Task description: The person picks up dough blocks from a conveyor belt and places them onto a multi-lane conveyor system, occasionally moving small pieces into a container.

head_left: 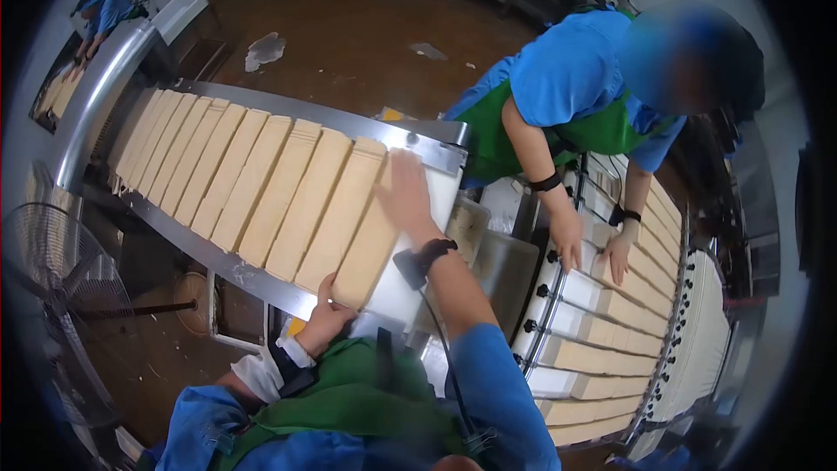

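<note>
Your left hand [324, 318] grips the last slab's [366, 240] near end; right hand [405, 192] lies flat, open on its far end, at the conveyor's [227, 263] end; many slabs queued behind, unhandled

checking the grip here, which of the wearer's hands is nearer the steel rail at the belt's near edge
Left. The left hand grips the last slab right at the steel rail; the right hand lies across the belt, at the slab's far end.
</note>
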A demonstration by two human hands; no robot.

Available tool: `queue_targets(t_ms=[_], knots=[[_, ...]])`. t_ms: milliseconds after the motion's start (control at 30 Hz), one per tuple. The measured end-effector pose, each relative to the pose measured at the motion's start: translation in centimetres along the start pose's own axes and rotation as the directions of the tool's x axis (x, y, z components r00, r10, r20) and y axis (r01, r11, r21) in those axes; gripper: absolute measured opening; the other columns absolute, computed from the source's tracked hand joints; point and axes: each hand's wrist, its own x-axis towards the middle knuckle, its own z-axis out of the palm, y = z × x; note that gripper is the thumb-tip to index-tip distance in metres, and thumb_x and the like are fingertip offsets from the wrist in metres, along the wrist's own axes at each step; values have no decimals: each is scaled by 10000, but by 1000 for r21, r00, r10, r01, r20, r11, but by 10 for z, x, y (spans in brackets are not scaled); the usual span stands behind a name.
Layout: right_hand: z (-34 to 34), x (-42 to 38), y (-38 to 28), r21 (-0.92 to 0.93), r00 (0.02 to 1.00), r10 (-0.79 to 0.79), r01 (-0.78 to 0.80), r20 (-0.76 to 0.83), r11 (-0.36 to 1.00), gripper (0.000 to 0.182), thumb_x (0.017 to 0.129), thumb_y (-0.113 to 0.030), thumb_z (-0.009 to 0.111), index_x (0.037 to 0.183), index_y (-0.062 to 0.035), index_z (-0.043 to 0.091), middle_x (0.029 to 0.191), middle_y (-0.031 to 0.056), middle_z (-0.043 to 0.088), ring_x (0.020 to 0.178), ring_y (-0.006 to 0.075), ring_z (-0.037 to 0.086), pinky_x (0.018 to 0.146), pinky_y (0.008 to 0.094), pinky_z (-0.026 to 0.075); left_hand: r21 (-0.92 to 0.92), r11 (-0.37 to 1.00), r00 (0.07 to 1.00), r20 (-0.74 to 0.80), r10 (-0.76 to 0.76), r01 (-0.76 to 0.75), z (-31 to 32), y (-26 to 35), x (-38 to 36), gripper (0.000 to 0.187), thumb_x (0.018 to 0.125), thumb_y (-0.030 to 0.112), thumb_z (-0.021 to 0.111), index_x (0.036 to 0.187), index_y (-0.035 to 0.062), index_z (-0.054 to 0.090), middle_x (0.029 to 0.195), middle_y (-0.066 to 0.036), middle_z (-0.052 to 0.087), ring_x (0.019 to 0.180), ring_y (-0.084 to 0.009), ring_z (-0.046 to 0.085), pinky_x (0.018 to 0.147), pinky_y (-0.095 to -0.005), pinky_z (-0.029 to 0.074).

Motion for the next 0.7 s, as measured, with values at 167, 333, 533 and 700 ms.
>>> queue_targets(t_ms=[167, 333, 533, 700], knots=[[27, 0, -6, 0, 990, 118, -118, 80, 993, 742, 918, -318, 585, 1513, 10, 285, 1565, 227, 304, 1489, 355, 221, 1209, 507, 170, -95, 990, 981, 178, -82, 100, -15, 16, 1, 1024, 796, -25, 671, 1590, 145, 46, 755, -40, 579, 664, -131, 558, 599, -266, 464], [12, 5, -9, -16, 994, 89, -88, 63, 996, 641, 878, -291, 598, 1416, 7, 417, 1440, 216, 445, 1401, 354, 355, 1169, 518, 237, -135, 985, 970, 234, -70, 104, -18, 12, 9, 1003, 805, -24, 663, 1591, 138, 63, 766, -45, 587, 655, -122, 551, 598, -264, 462], [-2, 45, -13, -267, 947, 263, -210, 182, 940, 575, 754, -345, 685, 1186, 13, 556, 1186, 182, 590, 1165, 320, 529, 999, 503, 369, -116, 991, 984, 172, -45, 66, -10, 12, 9, 969, 806, 12, 690, 1586, 134, 128, 778, -64, 619, 638, -127, 581, 585, -275, 481], [-8, 29, 5, -267, 951, 290, -254, 103, 929, 578, 705, -395, 733, 1093, 21, 629, 1029, 177, 653, 1019, 352, 601, 932, 473, 434, 261, 953, 988, 65, 141, -153, 5, 9, 9, 962, 760, 150, 760, 1552, 112, 214, 868, -136, 682, 699, -215, 664, 663, -332, 543]])
